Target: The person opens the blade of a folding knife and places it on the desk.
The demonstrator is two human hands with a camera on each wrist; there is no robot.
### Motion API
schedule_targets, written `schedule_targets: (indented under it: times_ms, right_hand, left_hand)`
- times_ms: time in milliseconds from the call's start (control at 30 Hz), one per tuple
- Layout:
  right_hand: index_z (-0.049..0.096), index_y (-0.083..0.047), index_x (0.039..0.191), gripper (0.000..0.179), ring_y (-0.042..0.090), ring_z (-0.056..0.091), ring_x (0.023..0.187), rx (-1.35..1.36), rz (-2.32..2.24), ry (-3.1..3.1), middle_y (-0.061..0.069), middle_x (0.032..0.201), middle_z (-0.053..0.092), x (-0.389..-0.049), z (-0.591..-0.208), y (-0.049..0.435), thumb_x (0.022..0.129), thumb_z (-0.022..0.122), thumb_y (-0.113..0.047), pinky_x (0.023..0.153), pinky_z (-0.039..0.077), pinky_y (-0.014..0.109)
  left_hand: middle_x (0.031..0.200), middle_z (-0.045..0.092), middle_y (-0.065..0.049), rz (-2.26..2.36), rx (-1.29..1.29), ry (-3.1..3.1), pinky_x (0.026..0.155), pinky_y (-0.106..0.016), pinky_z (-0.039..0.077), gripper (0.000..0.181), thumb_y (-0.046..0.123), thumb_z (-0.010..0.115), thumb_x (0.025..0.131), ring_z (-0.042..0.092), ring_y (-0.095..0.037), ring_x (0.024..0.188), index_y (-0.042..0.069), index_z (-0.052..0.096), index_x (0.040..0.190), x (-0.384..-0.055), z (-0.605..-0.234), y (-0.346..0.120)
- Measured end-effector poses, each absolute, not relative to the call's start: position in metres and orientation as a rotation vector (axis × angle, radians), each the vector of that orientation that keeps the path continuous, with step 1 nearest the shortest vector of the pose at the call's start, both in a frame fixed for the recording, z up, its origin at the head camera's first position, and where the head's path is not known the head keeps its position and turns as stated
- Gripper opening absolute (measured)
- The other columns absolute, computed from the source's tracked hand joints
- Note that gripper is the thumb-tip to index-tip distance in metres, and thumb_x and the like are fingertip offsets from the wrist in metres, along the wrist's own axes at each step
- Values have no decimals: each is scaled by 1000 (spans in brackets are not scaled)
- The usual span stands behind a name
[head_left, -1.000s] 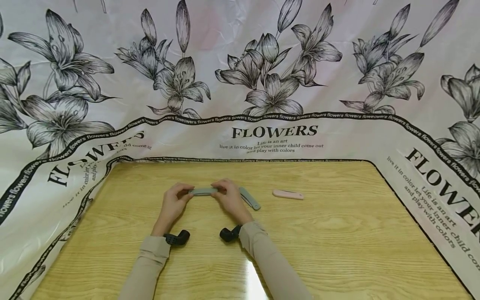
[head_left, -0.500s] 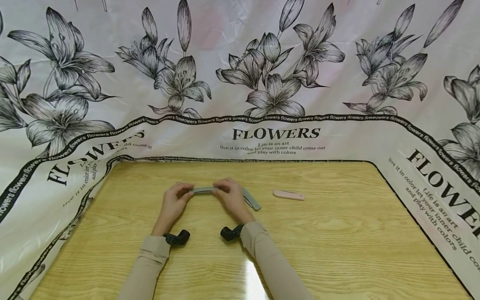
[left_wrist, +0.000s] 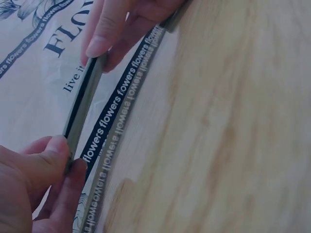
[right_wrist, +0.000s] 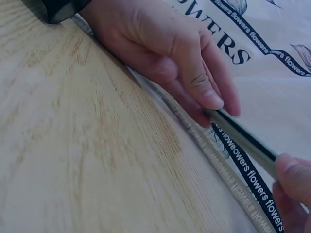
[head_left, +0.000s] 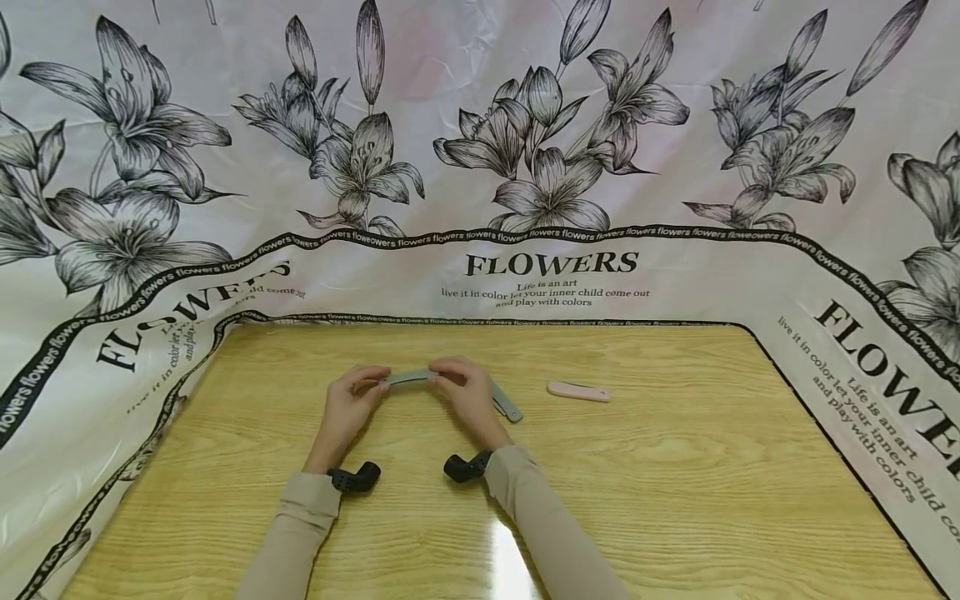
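A slim grey-green folding knife [head_left: 408, 377] spans the gap between the two hands, folded, with a dark slot along its edge. The left hand [head_left: 347, 410] pinches its left end between thumb and fingers; the right hand [head_left: 467, 402] pinches the other end. In the left wrist view the knife [left_wrist: 83, 104] runs slantwise from one hand to the other, held above the table. The right wrist view shows the knife [right_wrist: 243, 136] slot side up, its ends covered by fingertips. Beside the right hand, partly hidden by it, lies a second grey-green folding knife [head_left: 507, 406].
A pink folding knife [head_left: 577, 391] with a small hole at one end lies farther right on the wood-grain table [head_left: 675, 467]. A white cloth [head_left: 555, 292] printed with flowers and lettering stands round the table's back and sides. Each wrist wears a black camera mount [head_left: 356, 477].
The held knife has risen slightly and turned so its slotted edge shows, with its right end now higher. The right hand has shifted a little right, covering more of the second knife.
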State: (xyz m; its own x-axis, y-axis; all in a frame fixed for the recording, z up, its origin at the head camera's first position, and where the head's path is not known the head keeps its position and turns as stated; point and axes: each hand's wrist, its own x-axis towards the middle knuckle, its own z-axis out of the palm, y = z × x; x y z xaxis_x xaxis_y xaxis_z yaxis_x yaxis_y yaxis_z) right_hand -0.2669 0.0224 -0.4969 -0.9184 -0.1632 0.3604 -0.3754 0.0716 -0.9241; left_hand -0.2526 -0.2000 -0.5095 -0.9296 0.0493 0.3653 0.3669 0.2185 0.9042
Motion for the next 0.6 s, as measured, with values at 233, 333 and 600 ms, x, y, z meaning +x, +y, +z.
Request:
schedule_targets:
  times_ms: [233,333,600]
  right_hand:
    - [70,12,108,20,36,64,104,646,1991,-2013,27,114,65,-253,-482,24,89,69,6,90,55,33]
    - [70,12,109,20,37,64,105,631,2019,-1973,26,115,65,-251,-481,24,90,68,6,89,55,32]
    - [67,13,113,25,39,64,103,609,2046,-1827,22,115,66,-254,-497,22,90,69,4,88,56,32]
  left_hand:
    - [118,59,-27,-1927,-410,-2086,96,-24,50,29,-5,67,92,58,-28,112,-12,64,120,-249,-508,-197]
    - [119,58,-29,-2001,-423,-2021,95,-26,51,29,-7,66,91,59,-25,112,-14,63,119,-247,-506,-195]
    - [117,59,-27,-2102,-508,-1915,96,-31,52,28,-7,68,90,61,-19,110,-16,64,115,-245,-506,-192]
